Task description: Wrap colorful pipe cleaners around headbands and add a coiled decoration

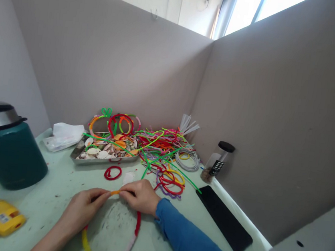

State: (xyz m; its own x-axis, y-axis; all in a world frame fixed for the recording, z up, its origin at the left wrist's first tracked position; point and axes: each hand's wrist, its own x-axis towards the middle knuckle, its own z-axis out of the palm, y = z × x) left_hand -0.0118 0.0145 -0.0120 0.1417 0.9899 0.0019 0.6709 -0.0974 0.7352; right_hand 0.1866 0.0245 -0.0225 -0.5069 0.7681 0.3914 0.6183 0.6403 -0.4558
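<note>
Over the middle of the table, my left hand (83, 208) and my right hand (142, 197) each pinch a fuzzy orange pipe cleaner (115, 192), with a short stretch showing between the fingertips. A yellow fuzzy strand (88, 247) with a bit of red comes out below my left hand. Beneath my right hand hangs a red fuzzy strand (137, 223) that turns whitish lower down. The frame's bottom edge cuts both off; whether they join the orange piece is hidden by my hands. Just beyond lies a coiled red pipe cleaner ring (113, 173).
A metal tray (104, 162) of shells stands at the back, colourful hoops (121, 125) behind it. Right of it spreads a pipe cleaner pile (165, 141). At left are a teal container (9, 160) and yellow glue gun (2, 219); at right, a black slab (224, 220) and jar (216, 163).
</note>
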